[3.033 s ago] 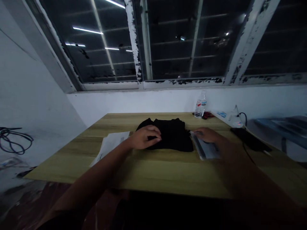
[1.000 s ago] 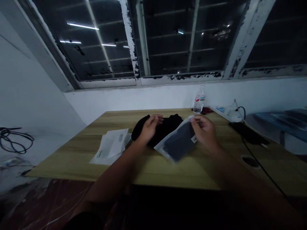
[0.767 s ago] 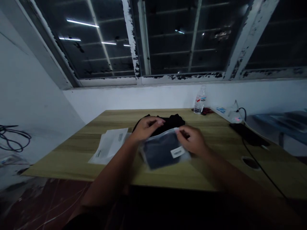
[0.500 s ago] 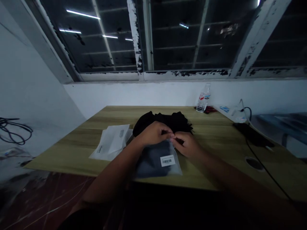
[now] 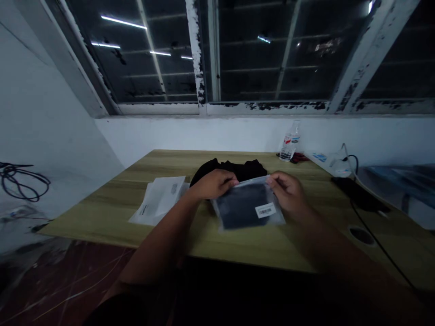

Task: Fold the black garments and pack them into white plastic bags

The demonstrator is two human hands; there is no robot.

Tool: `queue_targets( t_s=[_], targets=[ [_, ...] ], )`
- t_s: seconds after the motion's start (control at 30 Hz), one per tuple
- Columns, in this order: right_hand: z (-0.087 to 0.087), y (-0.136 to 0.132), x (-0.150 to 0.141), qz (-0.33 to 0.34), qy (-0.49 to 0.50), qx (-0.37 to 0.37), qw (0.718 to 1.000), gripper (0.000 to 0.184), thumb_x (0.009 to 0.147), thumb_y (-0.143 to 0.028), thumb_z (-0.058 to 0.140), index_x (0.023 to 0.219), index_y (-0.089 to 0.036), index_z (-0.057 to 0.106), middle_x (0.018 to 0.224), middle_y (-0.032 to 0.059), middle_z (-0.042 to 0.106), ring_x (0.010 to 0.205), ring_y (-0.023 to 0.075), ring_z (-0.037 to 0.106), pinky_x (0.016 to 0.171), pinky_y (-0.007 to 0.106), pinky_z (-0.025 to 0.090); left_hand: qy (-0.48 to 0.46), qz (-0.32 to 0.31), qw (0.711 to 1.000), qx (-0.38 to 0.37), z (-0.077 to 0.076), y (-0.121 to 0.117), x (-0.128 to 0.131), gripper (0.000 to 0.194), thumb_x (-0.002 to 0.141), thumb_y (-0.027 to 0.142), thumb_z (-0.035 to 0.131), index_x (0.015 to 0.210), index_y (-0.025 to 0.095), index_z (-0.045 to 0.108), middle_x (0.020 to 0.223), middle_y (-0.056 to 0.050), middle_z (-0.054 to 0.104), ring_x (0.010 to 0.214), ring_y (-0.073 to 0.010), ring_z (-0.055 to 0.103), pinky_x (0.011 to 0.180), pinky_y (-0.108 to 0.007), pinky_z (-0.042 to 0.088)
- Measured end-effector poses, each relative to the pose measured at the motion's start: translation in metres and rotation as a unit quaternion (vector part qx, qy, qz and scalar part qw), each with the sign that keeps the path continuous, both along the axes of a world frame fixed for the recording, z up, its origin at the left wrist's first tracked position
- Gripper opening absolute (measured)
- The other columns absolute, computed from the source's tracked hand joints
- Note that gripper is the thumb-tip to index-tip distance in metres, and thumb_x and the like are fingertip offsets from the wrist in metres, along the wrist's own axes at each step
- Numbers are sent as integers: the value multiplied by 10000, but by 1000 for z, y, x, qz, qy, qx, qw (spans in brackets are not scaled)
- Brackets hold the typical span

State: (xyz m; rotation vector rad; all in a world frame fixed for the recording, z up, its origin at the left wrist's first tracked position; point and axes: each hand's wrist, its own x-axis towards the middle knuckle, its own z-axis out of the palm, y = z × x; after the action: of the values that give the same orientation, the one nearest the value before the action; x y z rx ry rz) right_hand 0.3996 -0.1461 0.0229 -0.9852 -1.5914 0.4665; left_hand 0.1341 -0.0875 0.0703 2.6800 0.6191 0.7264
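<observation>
A clear plastic bag [image 5: 243, 206] with dark folded cloth inside is stretched between my hands, tilted above the table. On its lower right is a white barcode label [image 5: 265, 210]. My left hand [image 5: 217, 183] pinches the bag's top edge at the left. At the top right corner, my right hand [image 5: 288, 190] grips the same edge between thumb and fingers. Just behind the bag lies a heap of black fabric [image 5: 238, 168], partly hidden by my left hand and the bag. Several flat, whitish plastic bags [image 5: 159, 199] lie stacked to the left of my left forearm.
The wooden table [image 5: 115, 210] stands against a white wall under a window. A water bottle [image 5: 290, 144] is at its back right, beside a dark red and black item [image 5: 299, 158]. Further right are a black flat device [image 5: 356, 194], a cable and a round table hole [image 5: 362, 235].
The bag has been lifted and shifted right. My hands, close together before, have moved apart along its top edge, the right hand going further right.
</observation>
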Motion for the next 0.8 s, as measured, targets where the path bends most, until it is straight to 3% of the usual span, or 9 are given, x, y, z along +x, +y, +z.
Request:
queue_targets(
  t_s=[0.23, 0.4, 0.53, 0.7, 0.8],
  targets=[
    [2, 12, 20, -75, 132, -7, 988, 353, 922, -547, 614, 743, -265, 499, 612, -55, 431, 491, 133, 392, 428, 253, 329, -26, 18, 996, -79, 5, 13, -23, 432, 1018, 520, 447, 795, 186, 607, 709, 6, 570, 661, -142, 519, 629, -256, 409],
    [1, 14, 21, -114, 104, 17, 988, 353, 949, -536, 573, 733, -273, 480, 599, -53, 399, 500, 148, 371, 440, 276, 328, -91, 58, 990, -90, 3, 18, -28, 500, 1019, 613, 415, 785, 190, 544, 731, 7, 527, 688, -143, 491, 648, -262, 414],
    [0, 14, 16, -98, 107, 3, 989, 370, 962, -547, 561, 738, -267, 470, 605, -62, 403, 507, 137, 382, 460, 258, 333, -191, 100, 973, -82, -6, 20, -19, 519, 1011, 656, 423, 785, 199, 525, 715, 14, 492, 672, -143, 473, 637, -267, 404],
    [-3, 6, 3, -44, 91, 32, 994, 262, 944, -510, 614, 886, -273, 519, 662, -61, 537, 522, 129, 481, 479, 242, 394, -378, 225, 894, -80, -23, 13, 7, 534, 1019, 683, 389, 833, 208, 545, 726, 5, 531, 700, -155, 515, 675, -275, 454],
    [2, -3, 3, 36, -4, 43, 998, 238, 902, -391, 690, 1080, -264, 596, 891, 11, 716, 723, 168, 672, 622, 278, 525, -366, 203, 905, -81, -28, 9, 15, 532, 1022, 686, 378, 871, 213, 567, 786, -5, 599, 753, -161, 570, 743, -287, 491]
  ],
)
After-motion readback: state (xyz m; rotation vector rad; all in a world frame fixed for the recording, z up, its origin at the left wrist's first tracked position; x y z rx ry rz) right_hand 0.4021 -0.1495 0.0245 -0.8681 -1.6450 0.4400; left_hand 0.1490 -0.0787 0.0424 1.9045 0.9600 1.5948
